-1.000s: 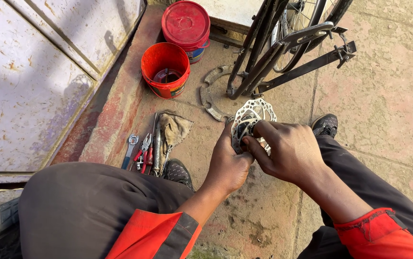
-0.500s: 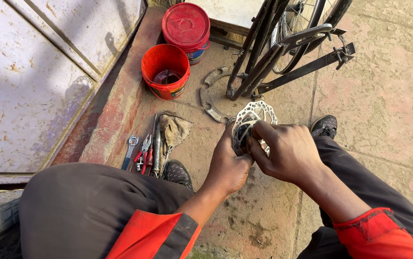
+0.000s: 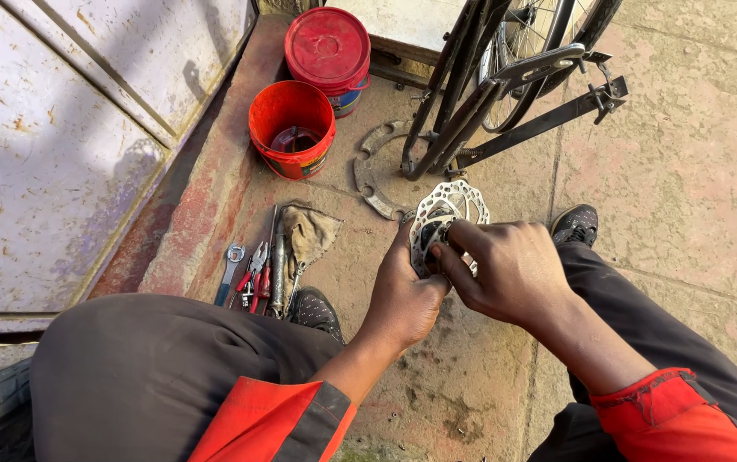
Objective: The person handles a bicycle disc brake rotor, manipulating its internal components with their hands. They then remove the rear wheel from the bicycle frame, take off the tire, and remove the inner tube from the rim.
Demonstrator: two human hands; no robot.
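Observation:
A round silver brake disc [image 3: 451, 208] with cut-out slots is held upright between my two hands over the concrete ground. My left hand [image 3: 403, 295] grips its lower left edge from below. My right hand [image 3: 505, 269] covers its lower right part, the fingers pinched at the disc's centre. What the fingertips pinch is too small to tell. My knees in dark trousers sit on both sides, with red cuffs on my sleeves.
A red bucket [image 3: 291, 128] and a red-lidded tub [image 3: 327, 47] stand by a metal door [image 3: 60, 128]. A bicycle frame on its kickstand [image 3: 505, 94] stands ahead, with a grey ring [image 3: 368, 175] on the ground beside it. Spanner, pliers [image 3: 253, 269] and a rag [image 3: 309, 231] lie at left.
Both hands stay on the disc; my right fingers have shifted slightly at its centre. Nothing else has moved.

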